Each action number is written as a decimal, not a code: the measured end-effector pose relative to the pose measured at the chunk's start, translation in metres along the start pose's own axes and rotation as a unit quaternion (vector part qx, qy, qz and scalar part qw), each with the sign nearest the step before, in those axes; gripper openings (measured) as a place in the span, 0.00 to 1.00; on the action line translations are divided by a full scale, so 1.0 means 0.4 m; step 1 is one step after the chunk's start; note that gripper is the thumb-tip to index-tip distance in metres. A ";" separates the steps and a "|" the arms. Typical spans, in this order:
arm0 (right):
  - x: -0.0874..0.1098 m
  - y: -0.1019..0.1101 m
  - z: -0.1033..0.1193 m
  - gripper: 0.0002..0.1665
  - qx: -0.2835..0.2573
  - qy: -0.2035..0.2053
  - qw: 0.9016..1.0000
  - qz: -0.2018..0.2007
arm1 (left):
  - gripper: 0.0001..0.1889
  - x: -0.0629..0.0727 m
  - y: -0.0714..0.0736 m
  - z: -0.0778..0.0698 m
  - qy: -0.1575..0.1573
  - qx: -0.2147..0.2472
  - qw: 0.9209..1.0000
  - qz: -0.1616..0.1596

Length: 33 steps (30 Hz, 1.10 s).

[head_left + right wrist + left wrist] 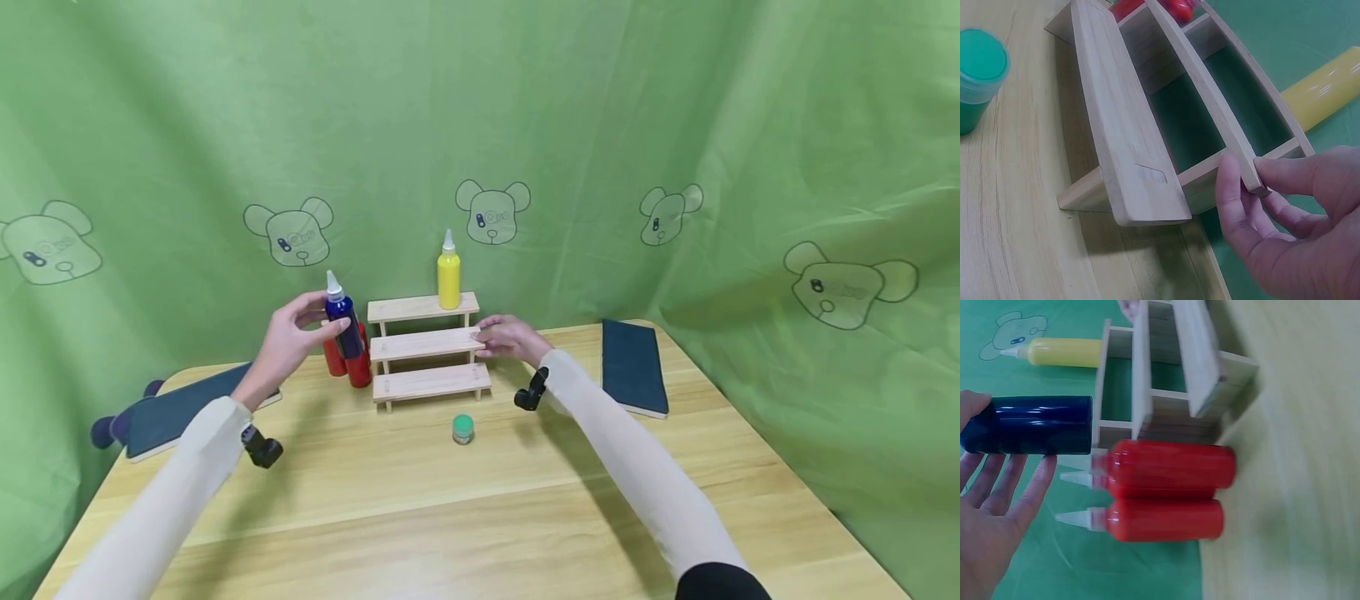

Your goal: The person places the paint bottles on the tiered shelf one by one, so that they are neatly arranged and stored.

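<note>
My left hand (287, 337) grips a dark blue squeeze bottle (346, 327) with a white pointed nozzle, lifted left of a small three-step wooden rack (431, 382). Below and behind it, red squeeze bottles (1169, 469) stand close together on the table, partly covered in the head view. With thumb and fingers, my right hand (512, 339) pinches the right end of the rack's middle step (1210, 87). On the top step stands a yellow squeeze bottle (448, 279), upright, its nozzle pointing up.
A small jar with a green lid (462, 428) sits in front of the rack. One dark notebook (633, 367) lies at the right, another (183, 410) at the left over a purple object (112, 427). Green curtain (570, 125) hangs behind the wooden table (420, 517).
</note>
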State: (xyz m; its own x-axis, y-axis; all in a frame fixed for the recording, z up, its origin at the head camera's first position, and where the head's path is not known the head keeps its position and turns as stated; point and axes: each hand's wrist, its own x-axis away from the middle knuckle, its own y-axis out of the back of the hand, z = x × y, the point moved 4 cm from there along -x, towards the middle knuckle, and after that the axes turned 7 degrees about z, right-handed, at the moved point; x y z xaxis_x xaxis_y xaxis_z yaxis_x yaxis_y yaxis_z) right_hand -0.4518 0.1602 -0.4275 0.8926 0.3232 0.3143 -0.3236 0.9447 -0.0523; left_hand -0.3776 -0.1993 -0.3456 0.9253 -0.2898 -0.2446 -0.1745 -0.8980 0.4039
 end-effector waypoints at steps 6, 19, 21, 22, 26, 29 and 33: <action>0.003 -0.002 -0.001 0.25 -0.005 0.004 1.000 -0.004 | 0.36 -0.034 -0.005 -0.025 -0.005 -0.005 1.000 0.006; -0.002 0.004 0.003 0.25 0.002 -0.005 1.000 -0.011 | 0.34 -0.101 -0.017 -0.053 -0.012 0.016 1.000 0.014; -0.003 0.003 0.001 0.25 0.002 -0.011 1.000 -0.006 | 0.34 -0.110 -0.020 -0.051 -0.013 0.022 1.000 0.015; -0.002 0.001 0.001 0.25 0.002 -0.013 1.000 -0.006 | 0.34 -0.115 -0.022 -0.051 -0.014 0.024 0.999 0.016; 0.000 0.002 0.006 0.23 0.000 -0.006 1.000 -0.015 | 0.34 -0.143 -0.036 -0.053 -0.020 0.032 0.999 0.018; -0.001 0.003 0.008 0.22 0.000 -0.003 1.000 -0.017 | 0.34 -0.163 -0.047 -0.056 -0.021 0.049 0.998 0.024; 0.001 -0.002 0.004 0.24 0.005 -0.003 1.000 -0.010 | 0.34 -0.180 -0.062 -0.057 -0.024 0.060 0.997 0.032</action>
State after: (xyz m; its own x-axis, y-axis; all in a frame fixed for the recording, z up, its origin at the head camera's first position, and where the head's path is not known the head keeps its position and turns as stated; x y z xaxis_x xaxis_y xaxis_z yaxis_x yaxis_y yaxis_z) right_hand -0.4516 0.1594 -0.4259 0.8970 0.3031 0.3217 -0.3085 0.9506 -0.0355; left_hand -0.4324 -0.1487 -0.3180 0.8943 -0.3612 -0.2642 -0.2749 -0.9093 0.3125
